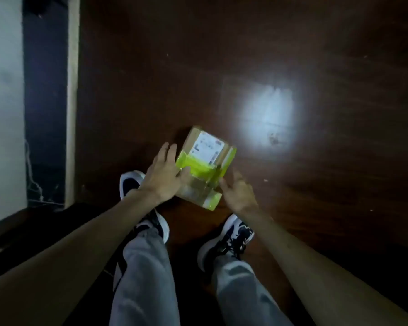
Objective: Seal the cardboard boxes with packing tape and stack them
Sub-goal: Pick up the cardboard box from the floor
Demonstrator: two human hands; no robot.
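A small cardboard box [205, 158] lies on the dark wooden floor [245, 55] just ahead of my feet. It has a white label on top and yellow-green tape across its near half and edges. My left hand [164, 175] lies flat with straight fingers against the box's left side, its thumb touching the top. My right hand [238, 192] is at the box's near right corner, fingers relaxed and spread, touching or almost touching the box. No tape roll is in view.
My two black-and-white shoes [226, 241] and grey trouser legs stand right behind the box. A pale wall [3, 114] and a dark strip with a light edge [72, 90] run along the left. A bright light patch [269, 116] reflects off the floor.
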